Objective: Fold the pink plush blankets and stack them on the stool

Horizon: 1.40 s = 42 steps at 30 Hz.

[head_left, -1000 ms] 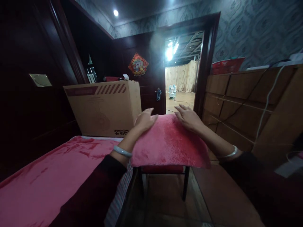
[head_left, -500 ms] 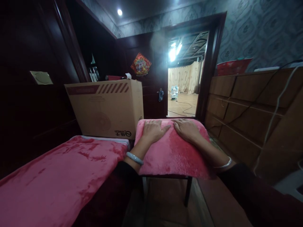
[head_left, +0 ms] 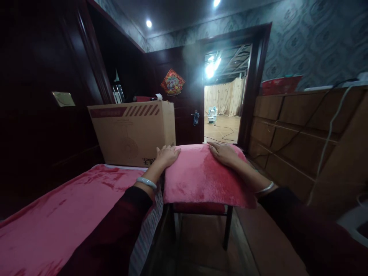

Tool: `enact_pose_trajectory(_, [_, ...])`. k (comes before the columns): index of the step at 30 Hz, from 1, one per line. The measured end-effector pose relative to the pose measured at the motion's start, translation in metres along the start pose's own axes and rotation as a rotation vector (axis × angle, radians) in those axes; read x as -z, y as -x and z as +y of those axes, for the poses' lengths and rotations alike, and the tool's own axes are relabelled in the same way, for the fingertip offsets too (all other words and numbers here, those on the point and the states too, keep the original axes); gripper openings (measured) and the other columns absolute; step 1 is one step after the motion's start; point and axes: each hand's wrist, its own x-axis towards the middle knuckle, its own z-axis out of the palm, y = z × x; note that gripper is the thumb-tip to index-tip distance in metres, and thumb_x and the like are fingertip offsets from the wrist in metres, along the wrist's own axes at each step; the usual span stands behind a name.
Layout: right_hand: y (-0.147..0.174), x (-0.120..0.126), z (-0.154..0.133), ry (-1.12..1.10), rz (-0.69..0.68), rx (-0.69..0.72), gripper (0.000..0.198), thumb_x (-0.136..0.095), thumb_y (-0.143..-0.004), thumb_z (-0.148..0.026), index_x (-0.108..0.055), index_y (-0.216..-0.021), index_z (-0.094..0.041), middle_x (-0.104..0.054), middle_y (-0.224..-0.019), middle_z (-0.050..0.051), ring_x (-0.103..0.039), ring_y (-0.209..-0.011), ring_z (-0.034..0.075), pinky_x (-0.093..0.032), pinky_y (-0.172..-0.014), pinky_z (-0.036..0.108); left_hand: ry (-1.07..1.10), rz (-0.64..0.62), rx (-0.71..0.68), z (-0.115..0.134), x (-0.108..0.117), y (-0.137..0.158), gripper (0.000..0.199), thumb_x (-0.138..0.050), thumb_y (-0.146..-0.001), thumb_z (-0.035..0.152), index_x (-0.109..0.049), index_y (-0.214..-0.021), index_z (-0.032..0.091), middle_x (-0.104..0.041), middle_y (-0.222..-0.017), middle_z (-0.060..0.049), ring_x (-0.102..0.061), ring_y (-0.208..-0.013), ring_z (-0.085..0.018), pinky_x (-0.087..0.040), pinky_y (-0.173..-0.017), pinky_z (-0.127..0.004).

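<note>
A pink plush cloth (head_left: 195, 180) lies over the seat of a dark-legged chair (head_left: 228, 226), its near edge hanging down in front of the red seat. At the far left corner of the cloth is my left hand (head_left: 167, 156), fingers apart, the thumb side by the cloth's edge. Flat on the far right part rests my right hand (head_left: 224, 154), its fingers stretched out. I wear a pale bangle on the left wrist and a silvery one on the right.
To the left is a low surface under a second pink plush cover (head_left: 71, 207). A large cardboard box (head_left: 135, 132) stands behind it. A wooden drawer cabinet (head_left: 299, 119) runs along the right, with a hanging cable (head_left: 329, 134). Ahead is an open doorway (head_left: 221, 130).
My left hand has slid left from the middle of the cloth to its left edge. My right hand stays about where it was. The view has tilted up slightly.
</note>
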Motion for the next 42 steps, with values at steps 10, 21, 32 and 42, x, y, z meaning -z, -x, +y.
enact_pose_trajectory(10, [-0.001,0.011,-0.002,0.202,-0.026,-0.089,0.045,-0.031,-0.104,-0.025,-0.068,-0.125,-0.01,-0.071,-0.125,0.019,-0.065,-0.115,0.029,-0.038,-0.105,0.043,0.063,-0.005,-0.41,0.114,-0.016,-0.04,0.046,-0.028,-0.105,0.032,-0.061,-0.136,0.023,-0.061,-0.146,-0.007,-0.055,-0.134,-0.023,-0.039,-0.115,-0.047])
enact_pose_trajectory(21, [0.007,-0.02,0.013,0.17,0.06,-0.059,0.046,-0.029,-0.104,-0.025,-0.07,-0.123,-0.013,-0.07,-0.127,0.015,-0.064,-0.117,0.025,-0.041,-0.1,0.036,0.032,0.007,-0.264,0.077,-0.026,-0.037,0.054,-0.026,-0.105,0.049,-0.071,-0.123,0.024,-0.073,-0.127,-0.008,-0.067,-0.117,-0.026,-0.047,-0.103,-0.04])
enact_pose_trajectory(32, [0.004,-0.008,0.007,0.113,0.004,-0.083,0.049,-0.028,-0.104,-0.028,-0.066,-0.13,-0.013,-0.068,-0.132,0.016,-0.062,-0.12,0.027,-0.04,-0.103,0.039,0.152,-0.031,0.02,-0.001,-0.024,-0.018,0.053,-0.027,-0.104,0.044,-0.064,-0.136,0.025,-0.063,-0.143,-0.009,-0.059,-0.131,-0.027,-0.046,-0.108,-0.039])
enact_pose_trajectory(42, [0.018,-0.007,0.005,0.075,0.013,0.043,0.058,-0.034,-0.104,-0.057,-0.052,-0.148,-0.024,-0.054,-0.152,0.01,-0.048,-0.138,0.031,-0.033,-0.115,0.053,0.142,-0.017,0.024,0.004,-0.021,-0.011,0.053,-0.026,-0.104,0.044,-0.061,-0.138,0.022,-0.059,-0.147,-0.012,-0.057,-0.134,-0.027,-0.043,-0.11,-0.039])
